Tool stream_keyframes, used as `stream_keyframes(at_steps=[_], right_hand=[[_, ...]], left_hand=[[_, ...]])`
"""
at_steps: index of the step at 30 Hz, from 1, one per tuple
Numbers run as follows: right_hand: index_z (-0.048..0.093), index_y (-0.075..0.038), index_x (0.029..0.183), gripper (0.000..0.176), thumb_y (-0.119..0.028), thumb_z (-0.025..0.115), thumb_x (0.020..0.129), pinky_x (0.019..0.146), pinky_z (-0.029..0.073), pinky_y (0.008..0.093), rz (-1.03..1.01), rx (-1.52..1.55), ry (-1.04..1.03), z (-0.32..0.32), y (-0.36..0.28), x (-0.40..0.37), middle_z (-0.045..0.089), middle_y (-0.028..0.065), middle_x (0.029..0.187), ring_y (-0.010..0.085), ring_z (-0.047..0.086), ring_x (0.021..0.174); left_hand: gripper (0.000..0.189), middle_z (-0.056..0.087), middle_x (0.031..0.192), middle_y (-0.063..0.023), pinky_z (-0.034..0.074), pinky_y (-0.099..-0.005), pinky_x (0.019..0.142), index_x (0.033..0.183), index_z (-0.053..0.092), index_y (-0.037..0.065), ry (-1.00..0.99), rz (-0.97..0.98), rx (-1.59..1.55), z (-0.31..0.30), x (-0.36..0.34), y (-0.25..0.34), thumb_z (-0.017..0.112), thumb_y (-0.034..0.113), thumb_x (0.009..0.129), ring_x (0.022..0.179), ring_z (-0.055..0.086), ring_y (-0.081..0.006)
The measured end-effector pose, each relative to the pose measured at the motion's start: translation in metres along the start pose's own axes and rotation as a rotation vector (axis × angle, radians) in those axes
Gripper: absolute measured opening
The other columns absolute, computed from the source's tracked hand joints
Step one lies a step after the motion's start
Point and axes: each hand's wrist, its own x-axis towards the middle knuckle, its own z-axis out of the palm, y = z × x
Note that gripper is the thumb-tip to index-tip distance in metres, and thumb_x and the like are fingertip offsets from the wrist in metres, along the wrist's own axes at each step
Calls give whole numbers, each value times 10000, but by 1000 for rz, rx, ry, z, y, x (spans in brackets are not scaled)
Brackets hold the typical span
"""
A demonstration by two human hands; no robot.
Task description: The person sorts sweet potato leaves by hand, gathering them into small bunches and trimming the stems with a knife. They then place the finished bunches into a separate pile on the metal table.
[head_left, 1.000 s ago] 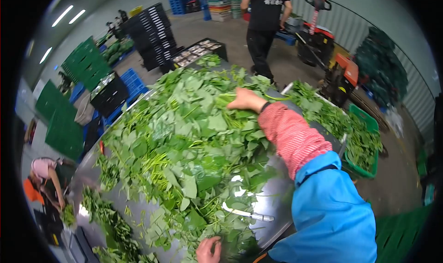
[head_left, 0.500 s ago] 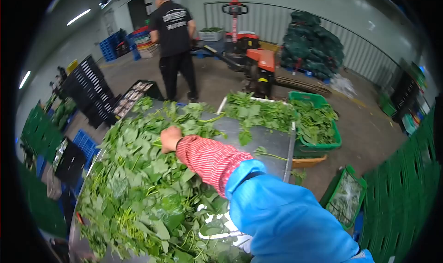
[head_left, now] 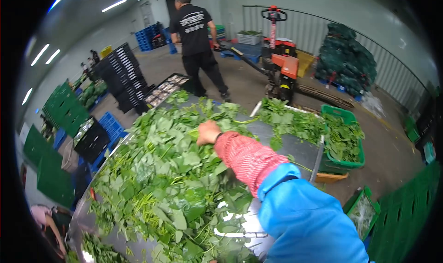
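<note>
A thick heap of leafy green stems [head_left: 157, 166] covers most of the metal table [head_left: 300, 147]. Over the far part of the heap, my right hand [head_left: 209, 133] reaches in with its fingers closed on some greens. Its fingertips are partly hidden among the leaves. A red-checked cuff and a blue sleeve cover that arm. My left hand does not show. Another bunch of greens [head_left: 290, 120] lies at the table's far right corner, beside a white edge.
A green crate of greens [head_left: 344, 159] stands right of the table. Beyond it are a pallet jack [head_left: 284, 66] and a person in black [head_left: 194, 36]. Black crates [head_left: 122, 76] are stacked at the left. Another person [head_left: 46, 219] is bent at the lower left.
The view has swung left, so the scene sits further right. My right hand is still at the heap. The person in black has stepped, and a second person shows at the lower left.
</note>
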Motion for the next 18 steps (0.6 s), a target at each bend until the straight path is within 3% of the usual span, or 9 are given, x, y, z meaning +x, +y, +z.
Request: stream_keyframes(at_steps=[2, 4, 6, 8, 10, 11, 14, 18], right_hand=[[651, -34, 1159, 613, -443, 681, 703, 1005, 427, 420, 78, 43, 56, -13, 2, -8, 581, 225, 1232, 351, 524, 1177], [643, -53, 1167, 598, -440, 678, 712, 989, 440, 409, 2, -2, 15, -20, 7, -9, 560, 228, 1251, 359, 534, 1144], [587, -46, 1227, 698, -498, 705, 709, 973, 441, 451, 96, -41, 160, -11, -2, -23, 503, 224, 1302, 381, 521, 1145], [489, -25, 1300, 933, -650, 725, 649, 948, 463, 457, 112, -163, 133, -10, -16, -31, 512, 264, 1245, 393, 524, 1131], [460, -40, 1327, 1006, -696, 734, 615, 934, 473, 460, 126, -203, 30, -16, -25, -35, 514, 248, 1265, 368, 523, 1155], [432, -68, 1348, 999, -680, 745, 623, 947, 447, 489, 137, -215, -39, -18, -26, -32, 504, 214, 1301, 342, 488, 1220], [425, -50, 1347, 911, -526, 787, 660, 931, 469, 496, 108, -167, -64, -12, -18, -23, 546, 183, 1279, 334, 500, 1214], [434, -2, 1324, 847, -425, 761, 667, 931, 493, 414, 110, -40, -52, -21, -3, -15, 582, 213, 1236, 358, 539, 1173]], left_hand=[[187, 648, 1078, -175, 478, -382, 895, 1052, 646, 43, 11, -26, -4, -2, -6, 1, 600, 146, 903, 1006, 613, -345], [191, 647, 1088, -174, 477, -381, 900, 1056, 647, 47, 24, -59, -37, -3, -7, 2, 595, 153, 906, 1017, 612, -343], [187, 649, 1082, -171, 481, -378, 893, 1044, 651, 56, 27, -78, -1, -2, -7, -1, 602, 158, 896, 1011, 613, -342], [182, 651, 1070, -171, 483, -375, 886, 1035, 653, 60, 26, -90, 28, -1, -8, 2, 607, 158, 889, 1007, 615, -339], [170, 655, 1035, -164, 493, -377, 854, 1019, 654, 64, 30, -78, 16, -1, -9, 2, 611, 156, 882, 973, 620, -336], [168, 656, 1024, -164, 495, -378, 845, 1018, 654, 64, 24, -91, 3, -3, -10, 7, 610, 154, 883, 961, 622, -336], [162, 660, 988, -164, 500, -384, 820, 1008, 659, 65, 59, -89, -8, -5, -11, 5, 603, 157, 888, 916, 629, -342], [163, 663, 978, -167, 501, -386, 819, 1001, 663, 67, 87, -100, -10, -2, -17, -3, 595, 167, 892, 915, 631, -343]])
